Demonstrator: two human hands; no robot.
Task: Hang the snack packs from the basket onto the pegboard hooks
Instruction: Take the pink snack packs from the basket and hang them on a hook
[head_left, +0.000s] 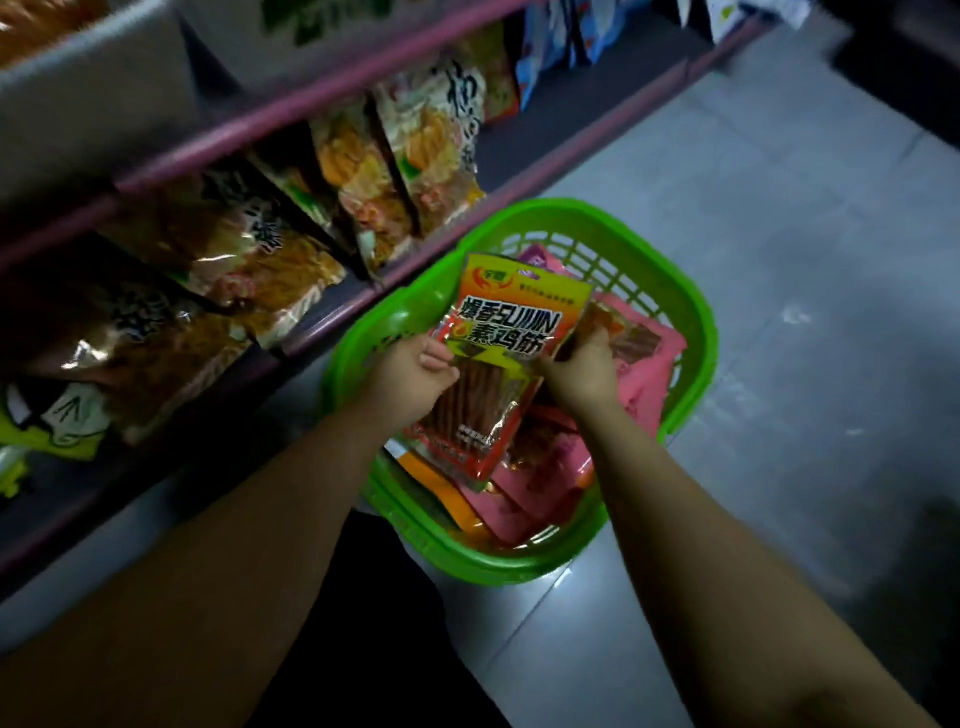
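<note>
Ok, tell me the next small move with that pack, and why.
Probably lift the pack clear of the basket and turn toward the hooks. Both hands, left and right, already pinch its edges, and it sits above the pink packs rather than among them. No free hook shows in this view, so where to hang it cannot be told yet.

The scene was dim, with dark corners. Soft glare lay on the grey tiled floor (779, 291) and on the shiny bags of the pink-edged shelf (332, 104), which was blurred. Straight lines bent near the edges.
</note>
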